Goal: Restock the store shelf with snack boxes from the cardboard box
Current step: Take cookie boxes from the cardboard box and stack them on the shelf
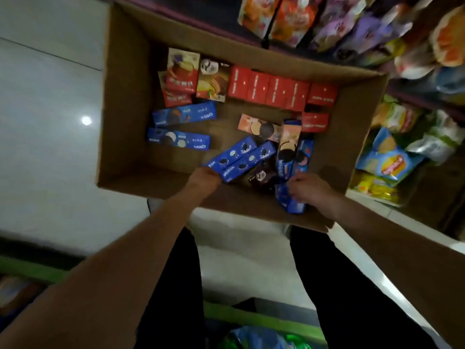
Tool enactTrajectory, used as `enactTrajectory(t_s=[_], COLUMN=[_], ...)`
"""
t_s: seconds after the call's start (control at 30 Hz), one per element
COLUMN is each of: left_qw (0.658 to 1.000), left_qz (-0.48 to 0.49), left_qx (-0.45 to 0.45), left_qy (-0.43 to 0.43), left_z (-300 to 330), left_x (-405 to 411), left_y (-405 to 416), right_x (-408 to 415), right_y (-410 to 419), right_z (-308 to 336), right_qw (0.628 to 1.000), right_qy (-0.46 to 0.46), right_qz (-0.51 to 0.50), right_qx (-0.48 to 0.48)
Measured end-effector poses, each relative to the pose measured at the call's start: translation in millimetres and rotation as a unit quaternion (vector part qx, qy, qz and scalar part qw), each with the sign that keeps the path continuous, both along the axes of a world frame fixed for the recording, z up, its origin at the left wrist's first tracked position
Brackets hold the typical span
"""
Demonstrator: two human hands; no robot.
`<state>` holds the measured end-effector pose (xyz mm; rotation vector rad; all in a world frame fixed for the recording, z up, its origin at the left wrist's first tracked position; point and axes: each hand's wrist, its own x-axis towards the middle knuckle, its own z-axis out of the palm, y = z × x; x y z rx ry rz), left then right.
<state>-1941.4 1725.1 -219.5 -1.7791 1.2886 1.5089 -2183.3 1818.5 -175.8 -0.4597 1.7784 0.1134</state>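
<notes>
Snack boxes: left hand (205,178) pinched two blue boxes (239,158) by their ends, right hand (308,188) gripped another blue box (289,200), all over the cardboard box (120,102). Risk: end-grip pair fanning apart and dropping. Glossy tile floor (50,147) beneath; stocked shelf (402,109) beyond the right hand.

A shop aisle — shelves (415,102) packed with snack bags (387,157) — tiled floor (50,147).

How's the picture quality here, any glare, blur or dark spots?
Head view: a bright glare spot on the glossy floor; shelf snack bags top right smeared by blur; wide-angle bending at the edges; cardboard box interior dim, blue boxes still readable.
</notes>
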Motion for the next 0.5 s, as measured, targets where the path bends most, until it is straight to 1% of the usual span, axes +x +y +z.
enactTrajectory(t_s=[0.1, 0.17, 0.2, 0.27, 0.33, 0.4, 0.5], left_qw=[0.999, 0.993, 0.984, 0.953, 0.924, 0.906, 0.886], left_qz=[-0.041, -0.108, -0.162, -0.276, -0.360, -0.404, -0.423], left_qx=[-0.007, -0.041, -0.068, -0.114, -0.113, -0.102, -0.150], left_qy=[-0.004, -0.009, -0.019, -0.041, -0.056, -0.075, -0.116], left_z=[-58.1, -92.2, -106.6, -131.3, -151.6, -169.9, -188.2], left_x=[-13.1, -19.6, -23.8, -34.7, -50.1, -64.9, -74.7], left_y=[2.6, 2.0, 2.9, 6.6, 16.0, 27.1, 42.3], right_x=[-15.3, -18.4, -18.4, -13.3, -5.8, 0.8, 2.1], right_y=[13.8, 17.0, 19.3, 26.1, 36.5, 42.7, 41.7], right_z=[-57.9, -90.5, -104.5, -125.8, -142.6, -155.1, -170.7], right_qw=[0.999, 0.999, 0.998, 0.993, 0.987, 0.983, 0.977], right_qy=[0.011, 0.028, 0.031, 0.024, 0.011, 0.003, -0.009], right_qz=[0.038, 0.038, 0.055, 0.114, 0.126, 0.106, 0.121], right_qx=[0.005, -0.005, -0.004, 0.025, 0.096, 0.151, 0.177])
